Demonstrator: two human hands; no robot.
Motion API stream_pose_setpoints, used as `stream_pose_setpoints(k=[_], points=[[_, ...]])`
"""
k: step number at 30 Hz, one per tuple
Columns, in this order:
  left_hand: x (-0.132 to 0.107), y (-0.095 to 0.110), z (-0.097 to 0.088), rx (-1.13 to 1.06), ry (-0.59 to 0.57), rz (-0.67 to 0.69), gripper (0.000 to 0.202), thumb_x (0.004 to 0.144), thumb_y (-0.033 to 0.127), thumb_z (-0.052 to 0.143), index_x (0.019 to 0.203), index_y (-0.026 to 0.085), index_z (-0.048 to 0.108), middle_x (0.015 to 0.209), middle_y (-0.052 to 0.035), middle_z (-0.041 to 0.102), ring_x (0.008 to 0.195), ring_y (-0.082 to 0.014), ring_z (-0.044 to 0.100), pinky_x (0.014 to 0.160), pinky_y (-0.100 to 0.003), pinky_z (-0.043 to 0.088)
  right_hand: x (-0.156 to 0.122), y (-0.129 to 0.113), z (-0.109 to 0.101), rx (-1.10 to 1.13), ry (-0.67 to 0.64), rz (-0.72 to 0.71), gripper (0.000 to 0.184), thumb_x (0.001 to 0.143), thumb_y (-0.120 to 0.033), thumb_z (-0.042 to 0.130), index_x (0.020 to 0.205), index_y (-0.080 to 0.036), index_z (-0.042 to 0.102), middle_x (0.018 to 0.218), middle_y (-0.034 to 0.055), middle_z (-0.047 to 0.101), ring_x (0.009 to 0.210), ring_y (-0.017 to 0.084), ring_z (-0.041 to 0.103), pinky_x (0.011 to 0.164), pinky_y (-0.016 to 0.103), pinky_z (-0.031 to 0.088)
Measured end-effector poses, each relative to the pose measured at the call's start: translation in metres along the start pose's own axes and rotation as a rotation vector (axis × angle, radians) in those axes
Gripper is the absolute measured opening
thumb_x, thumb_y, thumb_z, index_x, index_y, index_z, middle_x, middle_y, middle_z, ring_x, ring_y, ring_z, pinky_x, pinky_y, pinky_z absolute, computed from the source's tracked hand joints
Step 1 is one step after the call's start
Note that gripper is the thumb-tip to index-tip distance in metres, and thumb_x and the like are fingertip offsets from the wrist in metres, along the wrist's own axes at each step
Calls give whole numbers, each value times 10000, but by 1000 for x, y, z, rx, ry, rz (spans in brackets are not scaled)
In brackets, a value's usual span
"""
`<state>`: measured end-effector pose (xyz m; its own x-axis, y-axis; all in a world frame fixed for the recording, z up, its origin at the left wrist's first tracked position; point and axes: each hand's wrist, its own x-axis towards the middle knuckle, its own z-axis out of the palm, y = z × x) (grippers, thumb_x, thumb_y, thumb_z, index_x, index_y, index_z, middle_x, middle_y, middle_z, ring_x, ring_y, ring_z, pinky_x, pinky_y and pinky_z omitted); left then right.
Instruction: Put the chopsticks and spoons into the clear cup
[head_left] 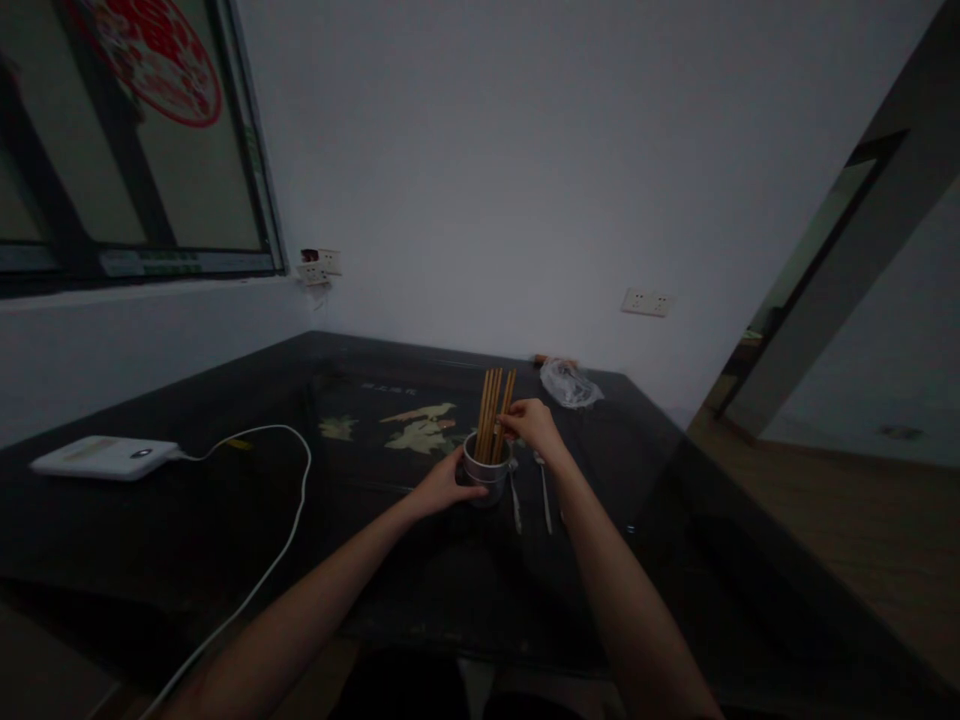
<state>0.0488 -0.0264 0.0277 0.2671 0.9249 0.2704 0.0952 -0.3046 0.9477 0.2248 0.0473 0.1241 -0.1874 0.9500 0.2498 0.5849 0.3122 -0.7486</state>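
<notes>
A metal cup stands upright on the dark table, with several wooden chopsticks rising out of it. My left hand is wrapped round the cup's left side, thumb across its front. At the right of the bundle, my right hand pinches chopsticks just above the rim; how many are in its fingers is hidden. Beside the cup on the right lie two spoons, a nearer spoon and another spoon, both on the tabletop.
A crumpled clear plastic bag lies at the table's back edge by the wall. To the left, a white power bank has a white cable curving over the table and off its front edge.
</notes>
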Motion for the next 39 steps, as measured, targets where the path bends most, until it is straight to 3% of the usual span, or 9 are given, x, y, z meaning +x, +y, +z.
stream_pose_setpoints(k=[5,10,22,30,39], points=[[0,-1,0,-11,-8,11,839,598,252,813,1330,172,411,1309,-161,525,1213,-304,494,1046,-493,349,5,-2,-1,18,-40,10,158,683,-213,721,561,-163,634,517,0,654,495,126,628,471,182,455],[1,-6,-1,11,3,-6,844,591,273,817,1326,187,411,1306,-148,530,1214,-303,494,1049,-492,347,7,-3,1,161,-92,55,143,671,-249,752,736,-141,684,644,23,699,529,131,642,470,193,493],[-2,2,1,-9,12,-27,846,600,260,815,1334,188,399,1289,-145,544,1219,-300,492,1050,-493,352,1,1,-5,252,-41,38,152,717,-205,689,834,-109,696,624,32,688,477,106,602,448,186,474],[-1,2,0,7,29,-4,822,608,285,806,1322,182,412,1311,-152,521,1206,-298,501,1040,-490,366,-35,23,-25,324,56,-95,256,714,-336,635,836,-121,701,707,60,704,587,149,624,507,225,476],[-2,5,-2,29,-5,-32,829,617,285,800,1333,176,398,1308,-155,526,1206,-293,501,1051,-488,354,-88,70,-35,359,171,-83,410,749,-535,589,764,-137,688,639,63,668,567,168,587,532,262,450]])
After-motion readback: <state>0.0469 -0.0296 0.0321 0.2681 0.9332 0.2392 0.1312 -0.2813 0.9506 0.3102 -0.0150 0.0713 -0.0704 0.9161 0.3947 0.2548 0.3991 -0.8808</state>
